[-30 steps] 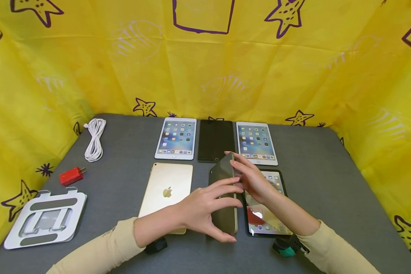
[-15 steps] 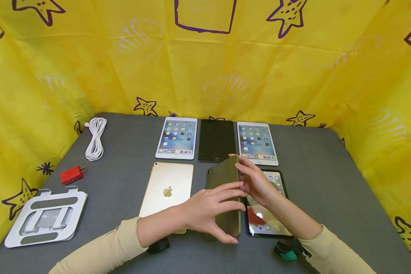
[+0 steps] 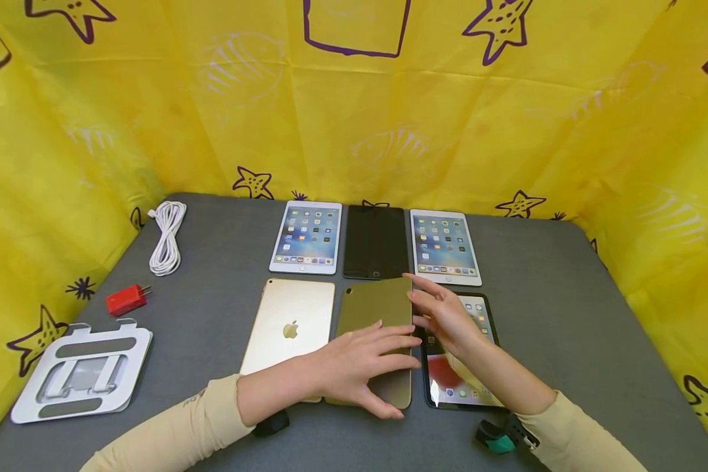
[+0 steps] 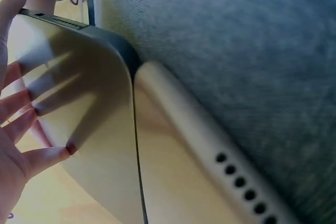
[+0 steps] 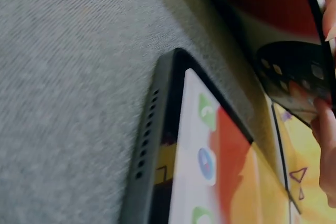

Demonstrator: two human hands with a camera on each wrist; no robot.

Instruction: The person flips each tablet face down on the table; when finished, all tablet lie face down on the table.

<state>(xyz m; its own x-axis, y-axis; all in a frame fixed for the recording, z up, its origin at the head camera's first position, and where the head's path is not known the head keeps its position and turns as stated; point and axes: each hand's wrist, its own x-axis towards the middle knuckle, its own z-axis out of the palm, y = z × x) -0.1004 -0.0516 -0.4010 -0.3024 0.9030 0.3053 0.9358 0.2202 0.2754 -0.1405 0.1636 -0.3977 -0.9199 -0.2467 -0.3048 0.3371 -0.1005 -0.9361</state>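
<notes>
A grey-backed tablet [image 3: 383,298] lies nearly flat, screen down, in the near row, its right edge tipped up. In the right wrist view part of its dark screen [image 5: 252,19] shows from beneath. My left hand [image 3: 354,364] spreads over the back, long fingers reaching the raised right edge and thumb near the lower edge. The left wrist view shows those fingers reflected in the back. My right hand [image 3: 445,321] holds the upper part of the right edge with its fingertips. A gold Apple tablet [image 3: 297,311] lies left of it, and a lit black-framed tablet [image 3: 448,380] right.
Behind lie two white tablets [image 3: 307,236] [image 3: 445,246] with lit screens and a dark tablet [image 3: 375,242] between them. At the left are a coiled white cable [image 3: 166,242], a red plug charger [image 3: 126,300] and a folded white stand [image 3: 82,373]. Yellow cloth surrounds the table.
The grey-backed tablet has gone from standing steeply on its side to nearly flat, its back turning up to the left. Both hands have lowered with it.
</notes>
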